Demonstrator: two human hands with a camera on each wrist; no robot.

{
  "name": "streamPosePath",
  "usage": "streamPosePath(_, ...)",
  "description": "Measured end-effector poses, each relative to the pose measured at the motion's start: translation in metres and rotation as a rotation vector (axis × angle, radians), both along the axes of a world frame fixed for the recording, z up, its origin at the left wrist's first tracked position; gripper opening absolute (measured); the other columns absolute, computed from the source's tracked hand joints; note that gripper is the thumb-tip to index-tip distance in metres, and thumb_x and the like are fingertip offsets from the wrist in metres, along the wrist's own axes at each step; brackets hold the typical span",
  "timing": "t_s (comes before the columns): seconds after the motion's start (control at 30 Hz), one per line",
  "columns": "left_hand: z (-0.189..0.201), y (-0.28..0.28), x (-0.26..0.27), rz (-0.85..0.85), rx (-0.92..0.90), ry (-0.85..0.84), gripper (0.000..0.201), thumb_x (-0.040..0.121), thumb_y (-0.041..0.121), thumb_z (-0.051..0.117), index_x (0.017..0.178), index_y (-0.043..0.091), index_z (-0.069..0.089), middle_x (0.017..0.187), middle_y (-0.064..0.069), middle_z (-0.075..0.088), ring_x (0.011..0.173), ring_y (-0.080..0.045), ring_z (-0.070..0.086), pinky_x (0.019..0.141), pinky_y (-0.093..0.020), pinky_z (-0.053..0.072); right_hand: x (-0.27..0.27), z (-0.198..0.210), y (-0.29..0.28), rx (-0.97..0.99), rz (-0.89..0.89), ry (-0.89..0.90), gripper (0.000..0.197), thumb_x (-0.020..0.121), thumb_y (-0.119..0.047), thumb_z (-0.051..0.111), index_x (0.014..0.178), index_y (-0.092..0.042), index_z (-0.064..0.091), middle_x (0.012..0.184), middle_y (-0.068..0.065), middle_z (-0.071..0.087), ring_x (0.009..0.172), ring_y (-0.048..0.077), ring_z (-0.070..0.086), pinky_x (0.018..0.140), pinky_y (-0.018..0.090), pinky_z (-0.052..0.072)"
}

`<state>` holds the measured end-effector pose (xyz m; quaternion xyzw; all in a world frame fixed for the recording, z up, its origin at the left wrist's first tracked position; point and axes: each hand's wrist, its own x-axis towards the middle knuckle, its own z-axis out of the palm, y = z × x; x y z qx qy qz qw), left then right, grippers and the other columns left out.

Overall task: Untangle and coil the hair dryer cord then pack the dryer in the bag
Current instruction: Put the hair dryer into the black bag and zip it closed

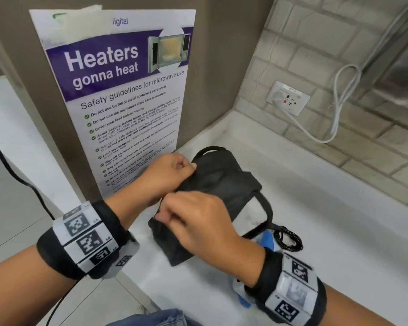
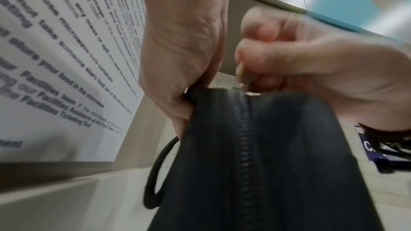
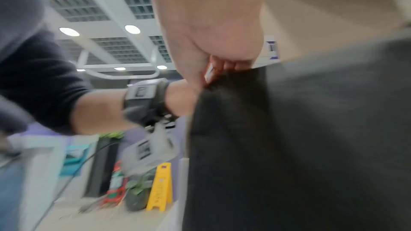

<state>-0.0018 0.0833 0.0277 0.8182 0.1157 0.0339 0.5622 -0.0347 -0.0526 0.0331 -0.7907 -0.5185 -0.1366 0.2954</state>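
Observation:
A black fabric bag (image 1: 222, 184) with loop handles lies on the white counter (image 1: 327, 231). My left hand (image 1: 186, 168) grips the bag's far edge, and in the left wrist view that left hand (image 2: 186, 97) pinches the fabric beside the zip (image 2: 242, 147). My right hand (image 1: 172, 215) pinches the zip pull (image 2: 246, 92) at the bag's near end; the right wrist view shows the right hand (image 3: 213, 69) on the pull above the bag (image 3: 289, 147). A coiled black cord (image 1: 289, 238) and a blue part of the dryer (image 1: 267, 238) lie behind my right wrist, mostly hidden.
A microwave safety poster (image 1: 118, 90) hangs on the brown panel to the left. A wall socket (image 1: 287, 97) with a white cable (image 1: 339, 109) sits on the tiled back wall. The counter's front edge runs just below my wrists. A black cable (image 1: 21, 180) trails down at left.

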Motion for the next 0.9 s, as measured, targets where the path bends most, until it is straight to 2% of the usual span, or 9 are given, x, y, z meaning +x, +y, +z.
streamPosePath(0.13, 0.009, -0.001, 0.004, -0.045, 0.304, -0.064, 0.030, 0.091, 0.025, 0.056, 0.064, 0.016, 0.049, 0.047, 0.007, 0.040, 0.045, -0.007, 0.034, 0.048, -0.024, 0.026, -0.018, -0.020, 0.006, -0.229, 0.137, -0.226, 0.028, 0.060, 0.011, 0.047, 0.073, -0.014, 0.049, 0.055, 0.001, 0.044, 0.053, 0.019, 0.041, 0.058, 0.028, 0.028)
streamPosePath(0.4, 0.017, 0.002, 0.008, -0.101, 0.498, -0.120, 0.023, 0.091, 0.028, 0.057, 0.073, 0.014, 0.055, 0.048, 0.008, 0.041, 0.046, -0.004, 0.036, 0.044, -0.014, 0.029, -0.021, -0.040, 0.007, -0.516, 0.079, -0.383, 0.031, 0.056, 0.005, 0.065, 0.065, -0.017, 0.046, 0.050, -0.003, 0.044, 0.052, 0.016, 0.041, 0.061, 0.027, 0.023)
streamPosePath(0.47, 0.013, 0.004, 0.005, -0.101, 0.506, -0.090, 0.017, 0.089, 0.031, 0.060, 0.079, 0.017, 0.058, 0.056, 0.011, 0.048, 0.051, -0.002, 0.043, 0.048, -0.013, 0.030, -0.017, -0.030, 0.001, -0.445, 0.068, -0.327, 0.022, 0.071, 0.003, 0.056, 0.079, -0.017, 0.054, 0.063, -0.003, 0.053, 0.066, 0.016, 0.049, 0.068, 0.027, 0.029)
streamPosePath(0.53, 0.010, 0.007, 0.001, -0.124, 0.507, -0.057, 0.018, 0.083, 0.034, 0.067, 0.089, 0.018, 0.062, 0.071, 0.009, 0.058, 0.065, -0.010, 0.055, 0.059, -0.017, 0.037, -0.011, -0.015, -0.011, -0.452, 0.050, -0.249, 0.015, 0.083, -0.021, 0.059, 0.098, -0.022, 0.056, 0.092, -0.006, 0.060, 0.090, 0.016, 0.053, 0.080, 0.030, 0.032)
streamPosePath(0.6, 0.007, 0.011, -0.003, -0.163, 0.555, -0.025, 0.031, 0.076, 0.038, 0.072, 0.100, 0.021, 0.062, 0.087, 0.004, 0.059, 0.080, -0.017, 0.057, 0.071, -0.028, 0.044, -0.002, -0.001, -0.026, -0.473, -0.027, -0.201, 0.046, 0.071, -0.050, 0.066, 0.110, -0.027, 0.055, 0.116, -0.006, 0.057, 0.111, 0.016, 0.048, 0.089, 0.034, 0.029)
streamPosePath(0.7, 0.007, 0.007, -0.007, -0.177, 0.616, 0.010, 0.041, 0.074, 0.039, 0.073, 0.108, 0.026, 0.056, 0.100, 0.000, 0.044, 0.090, -0.018, 0.049, 0.083, -0.035, 0.046, 0.017, 0.007, -0.050, -0.594, -0.191, -0.134, 0.078, 0.052, -0.055, 0.078, 0.121, -0.031, 0.053, 0.125, 0.003, 0.055, 0.124, 0.024, 0.045, 0.103, 0.043, 0.027)
streamPosePath(0.8, 0.009, -0.001, -0.004, -0.146, 0.637, -0.053, 0.025, 0.082, 0.023, 0.067, 0.103, 0.019, 0.056, 0.098, 0.002, 0.043, 0.094, -0.021, 0.053, 0.080, -0.034, 0.046, 0.033, 0.002, -0.070, -0.676, -0.322, -0.145, 0.062, 0.060, -0.027, 0.083, 0.117, -0.030, 0.058, 0.097, 0.002, 0.063, 0.103, 0.027, 0.062, 0.104, 0.051, 0.029)
streamPosePath(0.87, 0.011, -0.001, 0.000, -0.094, 0.667, -0.134, 0.016, 0.083, 0.010, 0.060, 0.098, 0.013, 0.055, 0.093, 0.001, 0.045, 0.087, -0.022, 0.052, 0.071, -0.033, 0.042, 0.040, 0.001, -0.083, -0.618, -0.306, -0.156, 0.039, 0.070, -0.002, 0.063, 0.102, -0.024, 0.063, 0.074, -0.002, 0.058, 0.073, 0.019, 0.063, 0.100, 0.039, 0.037)
streamPosePath(0.9, 0.012, 0.002, 0.003, -0.056, 0.672, -0.161, 0.016, 0.082, 0.005, 0.057, 0.095, 0.012, 0.054, 0.090, 0.000, 0.045, 0.083, -0.022, 0.051, 0.067, -0.032, 0.039, 0.040, 0.005, -0.088, -0.619, -0.300, -0.128, 0.039, 0.066, 0.003, 0.055, 0.095, -0.022, 0.064, 0.068, -0.004, 0.057, 0.065, 0.017, 0.061, 0.087, 0.029, 0.045)
